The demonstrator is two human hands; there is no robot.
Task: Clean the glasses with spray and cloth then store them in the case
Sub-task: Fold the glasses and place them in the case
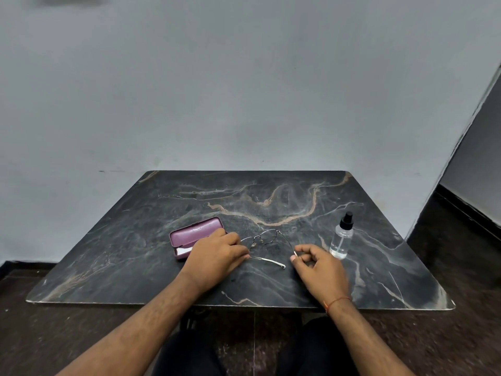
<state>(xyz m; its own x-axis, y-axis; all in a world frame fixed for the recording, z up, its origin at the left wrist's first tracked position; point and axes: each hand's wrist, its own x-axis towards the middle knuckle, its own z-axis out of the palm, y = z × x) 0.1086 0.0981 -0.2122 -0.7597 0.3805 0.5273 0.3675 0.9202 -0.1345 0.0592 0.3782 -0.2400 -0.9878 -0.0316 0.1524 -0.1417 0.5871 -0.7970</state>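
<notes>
1. One dark marble-patterned table top with tan veins [271,191] carried four task items: one pair of thin wire-framed glasses with pale temple tips [264,237], one mauve hard-shell glasses case [193,233], one white cloth [184,250] and one clear plastic spray bottle with a black nozzle [342,238].
2. Two bare hands were in view, one on each side of the glasses.
3. The left hand [217,253] lay palm down with its fingers curled loosely together; its fingertips rested on the left temple arm, near the hinge. The hand also overlapped the near right corner of the case.
4. The right hand [315,264] had thumb and forefinger pinched narrowly on the pale tip of the right temple arm, and its other fingers were curled in. A thin orange thread [334,302] circled that wrist.
5. The glasses were unfolded, both arms spread towards the person, lenses towards the wall, at the middle of the table between case and bottle. I could not tell whether the frame rested on the surface or was lifted slightly.
6. The case lay open to the left of the glasses, with the cloth showing inside it.
7. The bottle stood upright to the right, apart from the right hand and holding clear liquid.
</notes>
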